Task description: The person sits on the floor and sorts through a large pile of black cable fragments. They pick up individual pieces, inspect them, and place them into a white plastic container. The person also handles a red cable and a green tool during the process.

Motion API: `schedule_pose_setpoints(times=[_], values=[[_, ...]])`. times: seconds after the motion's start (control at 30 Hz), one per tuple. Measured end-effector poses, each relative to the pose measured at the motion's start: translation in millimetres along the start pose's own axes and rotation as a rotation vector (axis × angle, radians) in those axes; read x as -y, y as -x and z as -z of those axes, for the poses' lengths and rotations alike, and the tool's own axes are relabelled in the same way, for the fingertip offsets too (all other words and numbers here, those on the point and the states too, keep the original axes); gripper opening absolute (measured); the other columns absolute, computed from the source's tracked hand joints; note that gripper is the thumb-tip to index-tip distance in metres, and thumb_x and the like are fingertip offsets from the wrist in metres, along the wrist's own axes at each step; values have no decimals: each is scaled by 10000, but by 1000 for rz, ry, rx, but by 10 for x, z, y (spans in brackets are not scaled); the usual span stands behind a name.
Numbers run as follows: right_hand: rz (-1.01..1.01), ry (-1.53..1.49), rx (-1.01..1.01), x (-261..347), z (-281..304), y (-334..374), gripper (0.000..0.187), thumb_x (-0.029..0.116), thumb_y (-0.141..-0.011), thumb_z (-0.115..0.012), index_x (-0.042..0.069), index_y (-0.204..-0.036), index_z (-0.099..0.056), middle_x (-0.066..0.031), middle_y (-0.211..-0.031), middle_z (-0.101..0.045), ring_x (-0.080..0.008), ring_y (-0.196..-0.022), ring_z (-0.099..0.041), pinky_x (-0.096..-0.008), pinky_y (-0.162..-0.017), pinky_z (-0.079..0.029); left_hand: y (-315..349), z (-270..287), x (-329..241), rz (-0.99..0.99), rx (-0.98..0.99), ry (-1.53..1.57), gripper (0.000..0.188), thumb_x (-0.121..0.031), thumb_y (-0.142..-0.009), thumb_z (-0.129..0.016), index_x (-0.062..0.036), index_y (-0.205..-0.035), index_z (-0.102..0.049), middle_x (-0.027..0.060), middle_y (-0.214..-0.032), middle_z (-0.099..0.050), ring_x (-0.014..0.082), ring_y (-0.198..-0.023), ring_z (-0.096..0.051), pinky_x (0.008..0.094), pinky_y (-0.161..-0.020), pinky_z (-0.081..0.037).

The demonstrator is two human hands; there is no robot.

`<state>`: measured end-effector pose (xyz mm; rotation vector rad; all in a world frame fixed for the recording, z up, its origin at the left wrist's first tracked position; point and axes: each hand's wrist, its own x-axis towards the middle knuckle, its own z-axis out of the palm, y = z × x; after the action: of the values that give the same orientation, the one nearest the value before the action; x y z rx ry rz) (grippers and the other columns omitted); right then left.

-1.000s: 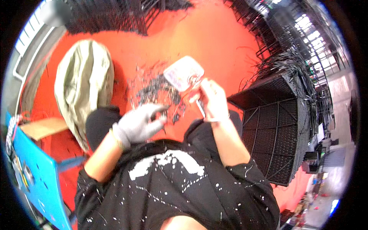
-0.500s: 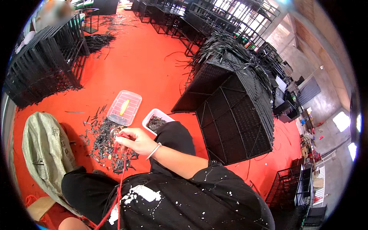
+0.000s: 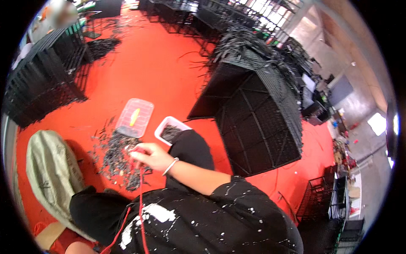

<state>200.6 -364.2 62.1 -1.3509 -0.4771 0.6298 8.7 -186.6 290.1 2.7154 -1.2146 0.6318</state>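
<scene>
My right hand, with a white bracelet at its wrist, is closed on a red cord. A small round silvery piece shows at the fingertips; motion blur hides its kind. The cord runs down over my black shirt to the lower edge. Below the hand lies a scattered heap of dark scraps on the red floor. Beyond it lies a clear plastic lid with a yellow strip on it. Right of that, a white plastic tub holds more dark scraps, partly behind my knee. My left hand is out of sight.
A pale green woven sack stands at the left. A large black woven furniture piece lies at the right, with black strips heaped over it. Stacked black frames stand far left, near a person.
The whole view has shifted slightly and blurred. My right hand stays over the scraps, still gripping the cord. The cord's two strands have spread apart over my shirt.
</scene>
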Motion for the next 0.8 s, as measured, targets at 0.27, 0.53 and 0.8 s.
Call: schedule_pose_setpoints(times=[0.27,0.53,0.8], values=[[-42,292,-331,30,-2,22,195,133,-847,-549,-7,-967,-611,-87,-765,-626,-137,-630,-601,-268,-605,-468,-442,-673,30,-25,-378,377,303,-268,-803,-520,-64,-1020,-572,-10,-702,-482,146,-614,-505,283,-547,-383],[12,-90,-228,-304,-96,-72,188,144,-938,-490,-25,-922,-572,-64,-714,-577,-131,-598,-550,-264,-568,-481,-359,-510,-185,-142,-635,489,211,-270,-849,-512,-87,-948,-549,21,-759,-558,189,-642,-580,352,-540,-441],[16,-48,-211,-220,129,-33,172,142,-933,-484,-9,-962,-560,-78,-760,-600,-148,-616,-583,-278,-596,-505,-274,-871,-106,-286,-681,725,225,-273,-867,-503,-136,-1040,-547,19,-798,-575,184,-692,-594,348,-569,-468]])
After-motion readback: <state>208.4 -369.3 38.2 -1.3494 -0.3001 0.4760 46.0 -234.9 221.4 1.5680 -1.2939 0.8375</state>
